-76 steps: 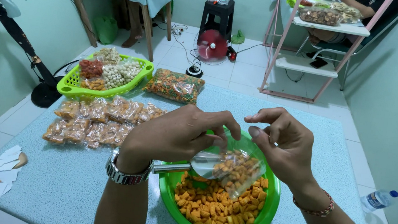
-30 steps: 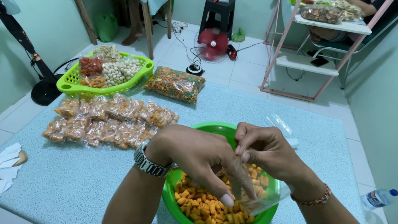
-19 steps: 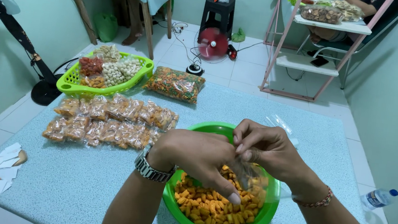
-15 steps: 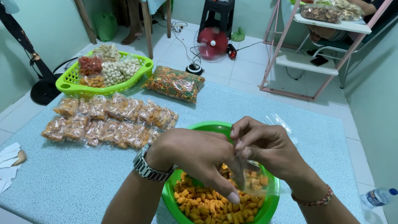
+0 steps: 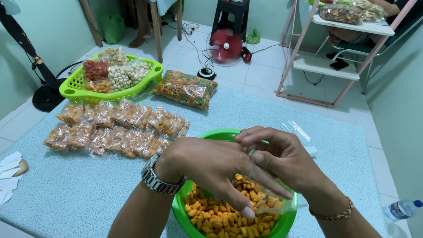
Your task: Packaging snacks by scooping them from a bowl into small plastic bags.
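Over speckled pale-blue table [image 5: 78,194], both hands, left hand [image 5: 211,165] and right hand [image 5: 282,157], pinch small clear plastic bag [image 5: 271,199] above round green plastic bowl [image 5: 198,225]; best twisted close above the snacks.

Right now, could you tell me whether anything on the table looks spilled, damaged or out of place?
Nothing stands out. The orange snacks stay inside the green bowl, and none lie on the table. Both hands hold a small clear bag over the bowl. The filled packets lie in tidy rows.
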